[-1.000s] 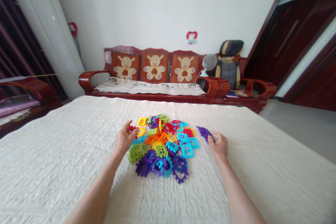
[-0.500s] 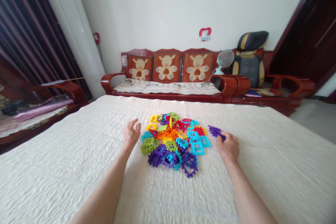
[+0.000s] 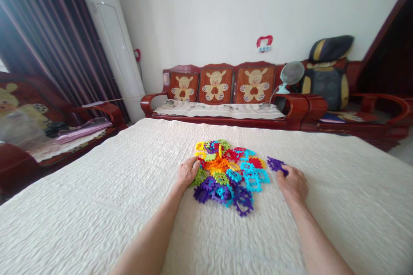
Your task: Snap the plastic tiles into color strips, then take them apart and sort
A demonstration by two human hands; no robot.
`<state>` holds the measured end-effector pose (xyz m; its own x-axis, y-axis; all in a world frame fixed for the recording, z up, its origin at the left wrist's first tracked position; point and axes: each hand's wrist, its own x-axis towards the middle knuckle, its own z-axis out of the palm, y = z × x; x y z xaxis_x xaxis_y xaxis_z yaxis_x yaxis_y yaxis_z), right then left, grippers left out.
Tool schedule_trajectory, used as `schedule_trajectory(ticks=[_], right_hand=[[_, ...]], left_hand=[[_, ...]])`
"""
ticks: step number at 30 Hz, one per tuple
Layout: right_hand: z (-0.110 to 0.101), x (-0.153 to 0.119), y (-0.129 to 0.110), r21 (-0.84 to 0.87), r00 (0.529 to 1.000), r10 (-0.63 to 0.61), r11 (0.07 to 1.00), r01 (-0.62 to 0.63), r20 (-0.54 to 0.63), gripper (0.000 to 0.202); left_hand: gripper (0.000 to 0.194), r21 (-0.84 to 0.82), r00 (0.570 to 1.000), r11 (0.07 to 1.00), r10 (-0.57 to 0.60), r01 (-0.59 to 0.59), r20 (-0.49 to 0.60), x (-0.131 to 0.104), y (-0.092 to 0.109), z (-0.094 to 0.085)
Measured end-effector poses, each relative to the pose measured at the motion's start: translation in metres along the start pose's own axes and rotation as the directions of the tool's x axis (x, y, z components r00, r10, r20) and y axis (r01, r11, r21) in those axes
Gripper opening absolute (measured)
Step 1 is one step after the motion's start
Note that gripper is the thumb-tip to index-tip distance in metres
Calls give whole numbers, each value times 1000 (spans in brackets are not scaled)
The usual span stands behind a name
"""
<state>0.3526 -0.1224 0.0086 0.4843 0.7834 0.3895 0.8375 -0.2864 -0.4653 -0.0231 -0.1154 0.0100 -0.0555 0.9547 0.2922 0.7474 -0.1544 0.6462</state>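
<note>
A heap of colourful plastic interlocking building pieces (image 3: 220,178), notched at the edges, lies mid-table. At its left side is my left hand (image 3: 187,172), fingers curled in against the edge; what they grip is hidden beneath them. Green pieces (image 3: 200,177) show just beside that hand. My right hand (image 3: 294,184), a little way off the heap's right side, is closed on a purple interlocking piece (image 3: 275,164), pinched at its near end. Purple pieces (image 3: 242,200) form the heap's near edge, and light blue ones (image 3: 253,178) lie on the side toward my right hand.
A cream quilted cloth (image 3: 129,206) covers the table. Beyond it stands a wooden sofa (image 3: 222,119) with bear cushions (image 3: 215,86). A small fan (image 3: 292,73) and a chair with a massage pad (image 3: 327,84) are at the right; another wooden seat (image 3: 106,114) is at the left.
My left hand has moved right, onto the heap's left edge, and its fingers have closed in. My right hand still holds the purple piece. The whole view has shifted slightly.
</note>
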Motion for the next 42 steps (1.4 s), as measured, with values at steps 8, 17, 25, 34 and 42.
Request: schedule_trajectory(ticks=[8, 17, 25, 34, 42], right_hand=[[0, -3, 0, -4, 1000, 0, 1000, 0, 19, 41], [-5, -2, -6, -17, 998, 28, 999, -27, 50, 41], [-3, -5, -6, -54, 999, -4, 999, 7, 54, 38], [-4, -3, -8, -60, 997, -9, 998, 13, 73, 38], [-1, -3, -7, -67, 997, -11, 998, 16, 80, 37]], left_hand=[[40, -53, 988, 987, 148, -149, -35, -12, 1, 1], [36, -28, 982, 984, 171, -174, -80, -8, 1, 5], [36, -6, 981, 984, 178, -179, -71, -6, 4, 7], [38, -11, 981, 982, 186, -187, -60, -6, 5, 9], [38, 8, 983, 984, 179, -179, -47, -6, 5, 9]])
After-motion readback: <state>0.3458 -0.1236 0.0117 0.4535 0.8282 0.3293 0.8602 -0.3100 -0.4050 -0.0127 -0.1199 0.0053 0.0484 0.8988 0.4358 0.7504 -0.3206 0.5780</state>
